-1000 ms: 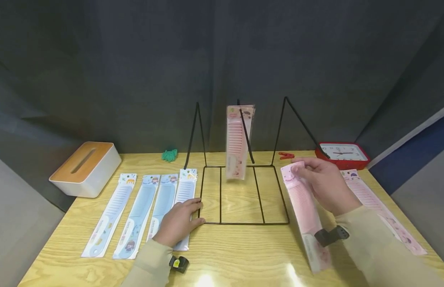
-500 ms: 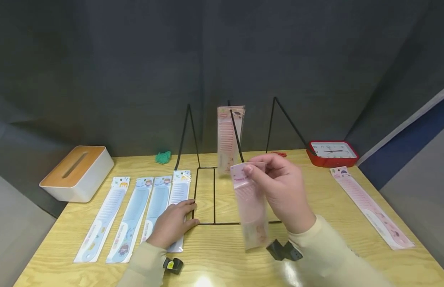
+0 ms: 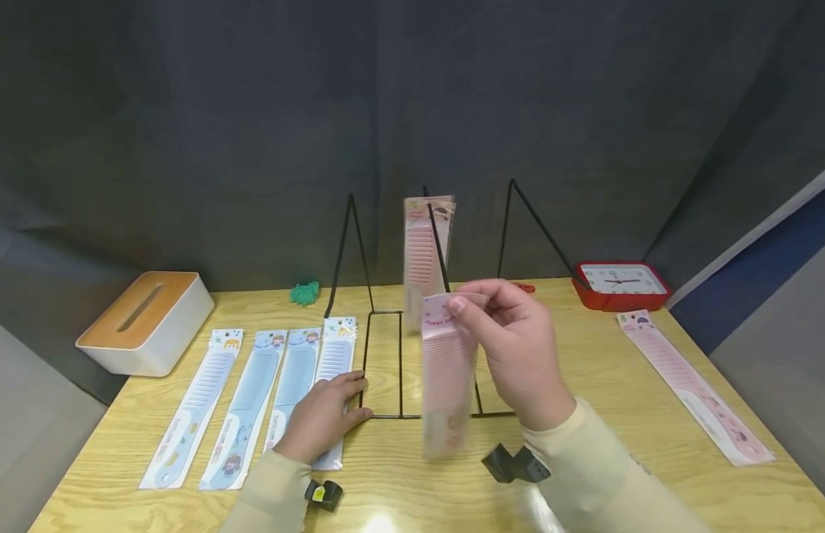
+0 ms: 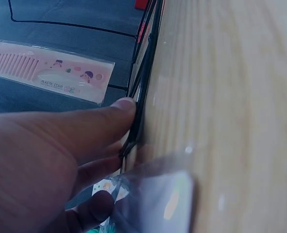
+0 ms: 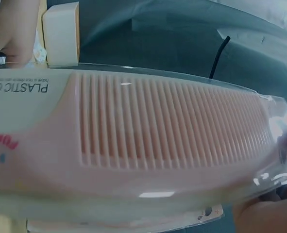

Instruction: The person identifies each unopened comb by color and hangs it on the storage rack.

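My right hand (image 3: 515,348) pinches the top of a pink packaged comb (image 3: 445,370) between thumb and fingers. The package hangs upright in front of a black wire rack (image 3: 400,370), close to the front end of its middle hook (image 3: 439,248). Another pink packaged comb (image 3: 420,259) hangs on that hook, a further package edge showing behind it. In the right wrist view the held comb (image 5: 172,121) fills much of the picture. My left hand (image 3: 324,414) rests at the rack's left base wire, thumb and fingertips touching it, partly over a blue packaged comb (image 3: 336,355).
More blue packaged combs (image 3: 252,400) lie at the left, and a pink one (image 3: 692,389) lies at the right. Along the back are a tissue box (image 3: 146,322), green string (image 3: 305,293), a red clip (image 3: 525,287) and a red clock (image 3: 621,285).
My right hand has carried the pink packaged comb leftward from the rack's right side to in front of the middle hook. My left hand stays at the rack's base.
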Demonstrator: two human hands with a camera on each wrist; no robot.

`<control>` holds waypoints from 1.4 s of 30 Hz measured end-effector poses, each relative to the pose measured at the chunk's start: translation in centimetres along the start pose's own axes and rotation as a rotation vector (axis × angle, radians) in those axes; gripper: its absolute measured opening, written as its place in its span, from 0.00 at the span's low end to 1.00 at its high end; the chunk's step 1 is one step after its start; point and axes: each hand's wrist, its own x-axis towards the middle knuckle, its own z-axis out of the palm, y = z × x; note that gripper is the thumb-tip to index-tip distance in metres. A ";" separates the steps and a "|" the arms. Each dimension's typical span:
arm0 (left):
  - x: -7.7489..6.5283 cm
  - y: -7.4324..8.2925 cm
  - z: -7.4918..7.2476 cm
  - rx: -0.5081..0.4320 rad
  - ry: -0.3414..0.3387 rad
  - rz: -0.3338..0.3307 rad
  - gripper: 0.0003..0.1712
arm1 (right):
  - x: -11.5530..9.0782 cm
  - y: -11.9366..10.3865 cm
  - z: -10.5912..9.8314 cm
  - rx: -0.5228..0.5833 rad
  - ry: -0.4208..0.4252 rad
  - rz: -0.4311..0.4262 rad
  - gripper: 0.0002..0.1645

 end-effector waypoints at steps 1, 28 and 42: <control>0.0 0.0 0.0 -0.001 0.001 0.001 0.30 | 0.0 0.0 -0.1 0.008 -0.006 -0.001 0.08; -0.1 0.2 0.0 -0.007 0.011 0.003 0.30 | 0.2 0.0 -0.1 0.015 -0.013 0.028 0.08; 0.1 -0.1 0.1 -0.014 0.006 0.002 0.29 | 0.5 0.1 -0.4 -0.001 -0.006 0.021 0.10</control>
